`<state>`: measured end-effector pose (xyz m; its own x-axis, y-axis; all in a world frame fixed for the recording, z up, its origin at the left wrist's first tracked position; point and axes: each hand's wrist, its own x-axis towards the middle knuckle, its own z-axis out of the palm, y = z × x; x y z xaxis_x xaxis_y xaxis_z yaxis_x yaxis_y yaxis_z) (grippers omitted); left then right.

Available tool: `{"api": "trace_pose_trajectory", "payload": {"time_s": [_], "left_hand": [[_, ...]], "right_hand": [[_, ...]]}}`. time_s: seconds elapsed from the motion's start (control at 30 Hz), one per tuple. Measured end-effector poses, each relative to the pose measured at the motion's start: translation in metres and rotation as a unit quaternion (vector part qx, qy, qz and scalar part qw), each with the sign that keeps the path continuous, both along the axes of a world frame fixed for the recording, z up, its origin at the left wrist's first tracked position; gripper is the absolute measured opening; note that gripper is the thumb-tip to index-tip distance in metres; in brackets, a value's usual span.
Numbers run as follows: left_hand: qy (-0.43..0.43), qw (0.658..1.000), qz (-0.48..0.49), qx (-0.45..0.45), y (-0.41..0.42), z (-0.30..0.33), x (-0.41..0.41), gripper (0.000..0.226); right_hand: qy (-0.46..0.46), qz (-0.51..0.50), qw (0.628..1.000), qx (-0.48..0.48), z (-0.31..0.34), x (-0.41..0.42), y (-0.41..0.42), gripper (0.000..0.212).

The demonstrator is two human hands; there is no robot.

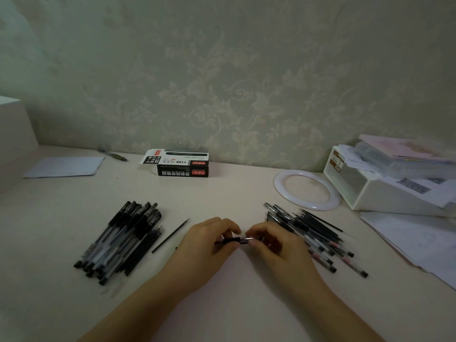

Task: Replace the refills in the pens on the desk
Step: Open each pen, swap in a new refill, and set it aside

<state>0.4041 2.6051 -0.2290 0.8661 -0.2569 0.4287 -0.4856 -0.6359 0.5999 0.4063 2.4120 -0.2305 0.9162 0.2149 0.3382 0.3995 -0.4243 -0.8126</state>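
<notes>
Two hands met over the middle of the pale table [222, 193]; the left hand [209, 240] had its fingers curled round the dark grip end of a pen [237, 240], and the right hand [269, 240] pinched the clearer barrel end of the same pen, so the pen lay roughly level between them, just above the table surface; whether its two parts were joined or apart could not be told, since fingers covered the middle.

Left of the hands lay a pile of pens [123, 238] with black caps, packed side by side and slanting up toward the right; a few thin black refills lay along its right edge, and a single refill [170, 235] rested apart, between that pile and the left hand.

Right of the hands lay a second heap of pens [318, 233], looser and crossing one another, mixed with thin black refills; it sat just beside the right hand.

Farther back, near the patterned wall [246, 70], two stacked pen boxes [181, 164] stood, the upper one with an open flap; to their left lay a sheet of paper [66, 167] and a lone pen [112, 154]; to the right sat a white ring [307, 190], a white tray of papers [375, 193], and loose sheets [414, 240] at the table's edge.
</notes>
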Motion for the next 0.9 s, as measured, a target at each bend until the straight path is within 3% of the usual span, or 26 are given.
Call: {"api": "trace_pose_trajectory", "payload": {"time_s": [0.27, 0.57, 0.9], "left_hand": [[-0.026, 0.999, -0.023, 0.006, -0.001, 0.0048, -0.0015, 0.006], [0.007, 0.998, -0.012, -0.054, -0.0035, 0.0076, -0.003, 0.009], [0.004, 0.999, -0.012, -0.05, -0.005, 0.0088, -0.0044, 0.007]], "right_hand": [[0.058, 0.029, 0.993, 0.096, 0.0, 0.0051, -0.0037, 0.014], [0.087, 0.053, 0.986, 0.129, 0.001, 0.0075, -0.0063, 0.013], [0.084, 0.06, 0.988, 0.115, 0.0002, 0.0049, -0.005, 0.013]]}}
